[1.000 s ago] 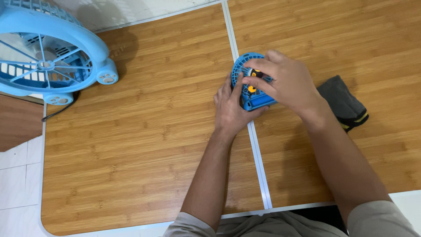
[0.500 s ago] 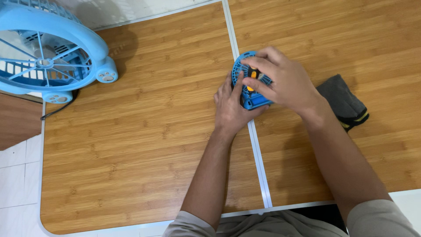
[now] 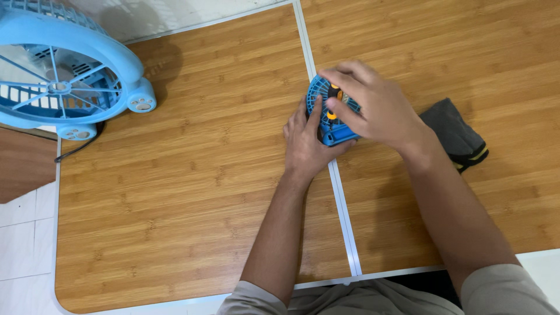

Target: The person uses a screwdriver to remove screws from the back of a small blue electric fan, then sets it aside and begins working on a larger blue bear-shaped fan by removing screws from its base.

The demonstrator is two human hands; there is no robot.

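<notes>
Hands meet on the small blue fan (image 3: 328, 135), which lies on the table seam (image 3: 344, 221). Left hand (image 3: 307, 140) is clamped on its near-left rim; keep it firm so the fan does not turn. Right hand (image 3: 373, 108) pinches an orange-black screwdriver (image 3: 332, 100) on the grille; hold it upright. Right of the fan lies a dark cloth (image 3: 458, 134); far left stands a big fan (image 3: 61, 70).

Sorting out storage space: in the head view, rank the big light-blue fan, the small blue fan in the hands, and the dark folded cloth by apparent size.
1. Big light-blue fan, clearly largest, though cut off at the frame edge.
2 and 3. Small blue fan and dark folded cloth: look similar; the right hand and left hand hide much of the fan, so unranked.
</notes>
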